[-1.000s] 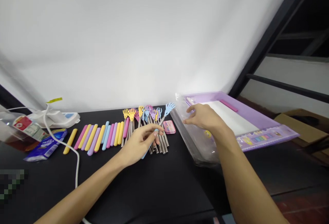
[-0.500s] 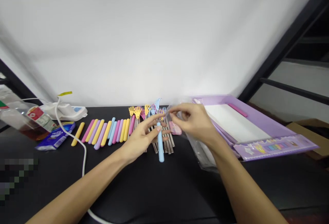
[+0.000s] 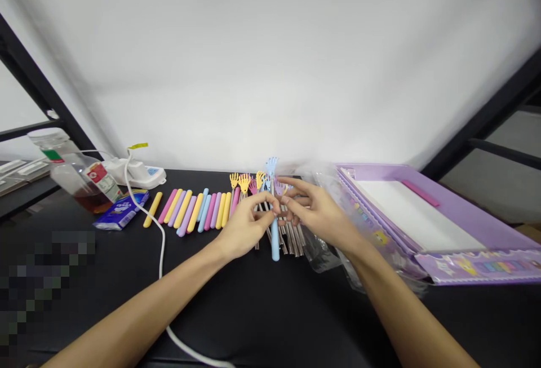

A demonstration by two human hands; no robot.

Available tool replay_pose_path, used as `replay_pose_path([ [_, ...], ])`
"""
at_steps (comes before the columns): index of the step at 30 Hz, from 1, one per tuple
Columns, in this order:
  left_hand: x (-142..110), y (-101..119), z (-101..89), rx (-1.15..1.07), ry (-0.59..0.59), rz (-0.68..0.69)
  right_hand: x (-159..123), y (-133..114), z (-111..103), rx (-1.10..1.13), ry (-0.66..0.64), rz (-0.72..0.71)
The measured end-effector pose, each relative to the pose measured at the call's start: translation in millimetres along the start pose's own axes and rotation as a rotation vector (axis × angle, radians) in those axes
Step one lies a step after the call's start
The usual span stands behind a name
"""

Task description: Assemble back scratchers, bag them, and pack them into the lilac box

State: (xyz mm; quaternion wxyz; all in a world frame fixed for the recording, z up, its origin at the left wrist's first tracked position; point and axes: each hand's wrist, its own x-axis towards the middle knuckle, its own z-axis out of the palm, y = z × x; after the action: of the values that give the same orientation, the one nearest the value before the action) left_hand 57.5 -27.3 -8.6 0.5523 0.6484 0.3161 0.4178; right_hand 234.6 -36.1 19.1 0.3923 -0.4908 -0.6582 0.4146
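Observation:
A blue back scratcher (image 3: 275, 241) stands out in front of me, its small hand-shaped head pointing away and its blue handle towards me. My left hand (image 3: 249, 224) pinches it where the handle meets the metal rod. Close on its right side is my right hand (image 3: 323, 210), fingers apart and curved near the rod; nothing shows in its grasp. Behind and below my hands lie several more scratchers with yellow heads (image 3: 244, 182), pink and blue heads and metal rods (image 3: 296, 241), partly hidden. A clear plastic bag (image 3: 321, 249) lies crumpled beside and beneath my right forearm.
Coloured handles (image 3: 183, 210) lie in a row on the black table (image 3: 270, 317). Further left are a blue tissue pack (image 3: 122, 210), a bottle (image 3: 80, 176) and a power strip (image 3: 143, 176). A white cable (image 3: 163, 244) crosses the table. An open purple box (image 3: 448, 210) stands right.
My right hand has let go of the clear plastic and moved in beside the blue scratcher. The plastic now lies to the right. My view has turned slightly left.

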Motion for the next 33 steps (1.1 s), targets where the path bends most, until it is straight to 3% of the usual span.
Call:
replay_pose_path([
  [7, -2, 5, 0.1, -0.059, 0.006, -0.110, 0, -3, -1, 0.009, 0.016, -0.001],
  [12, 0, 3, -2.5, -0.074, 0.112, -0.104, -2, -3, 1, 0.004, 0.102, -0.014],
  [16, 0, 3, -2.3, -0.188, 0.169, -0.097, -3, 0, 2, -0.152, -0.005, -0.109],
  [19, -2, 5, 0.4, -0.397, 0.132, -0.160, -4, 4, 4, -0.287, -0.001, -0.154],
  [26, -1, 9, -2.4, -0.523, 0.081, -0.133, -6, 0, 9, -0.179, -0.082, -0.132],
  [33, 11, 8, -22.6, -0.545, 0.362, -0.136, -13, -5, -19, -0.164, -0.290, -0.071],
])
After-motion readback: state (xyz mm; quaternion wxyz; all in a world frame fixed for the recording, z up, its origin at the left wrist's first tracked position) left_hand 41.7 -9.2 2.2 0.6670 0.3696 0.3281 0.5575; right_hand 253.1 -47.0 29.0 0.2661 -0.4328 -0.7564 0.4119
